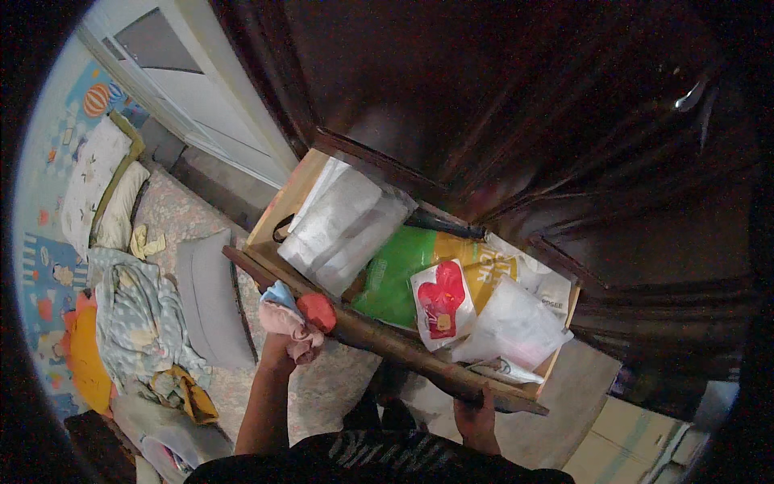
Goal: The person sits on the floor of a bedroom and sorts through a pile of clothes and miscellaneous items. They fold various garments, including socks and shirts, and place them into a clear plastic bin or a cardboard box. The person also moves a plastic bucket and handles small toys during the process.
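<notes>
An open wooden drawer (387, 342) holds bags and packets. My left hand (283, 348), mostly hidden by cloth, holds a bunched pink cloth (281, 319) with a light blue piece (278, 294) and a round red item (317, 312) beside it, at the drawer's front edge. My right hand (475, 417) grips the drawer front near its right end. Inside lie a clear plastic package (347, 221), a green and yellow bag (399, 272), a white packet with a red print (444, 302) and a translucent white plastic bag (514, 327).
Left of the drawer is a bed with a grey cushion (214, 302), pillows (97, 181) and a patterned blanket (142, 320). Dark curtains (544, 121) hang behind the drawer. A cardboard box (629, 435) stands at the lower right.
</notes>
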Demonstrator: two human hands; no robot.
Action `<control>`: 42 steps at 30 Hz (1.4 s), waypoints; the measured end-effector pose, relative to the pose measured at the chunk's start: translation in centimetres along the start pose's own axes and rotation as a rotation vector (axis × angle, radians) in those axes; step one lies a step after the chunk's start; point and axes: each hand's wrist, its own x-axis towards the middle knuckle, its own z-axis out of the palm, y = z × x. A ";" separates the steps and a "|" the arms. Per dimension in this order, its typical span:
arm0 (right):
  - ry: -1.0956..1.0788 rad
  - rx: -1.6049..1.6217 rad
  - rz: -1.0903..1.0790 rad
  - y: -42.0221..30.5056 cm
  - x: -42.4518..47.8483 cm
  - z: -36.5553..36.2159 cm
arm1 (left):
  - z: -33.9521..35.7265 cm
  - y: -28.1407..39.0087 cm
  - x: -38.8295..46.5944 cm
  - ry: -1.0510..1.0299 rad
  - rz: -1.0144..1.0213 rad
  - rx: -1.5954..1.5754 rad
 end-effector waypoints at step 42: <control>-0.053 0.535 0.312 2.4 0.2 0.2 | -1.0 -0.9 1.7 0.131 0.020 -0.031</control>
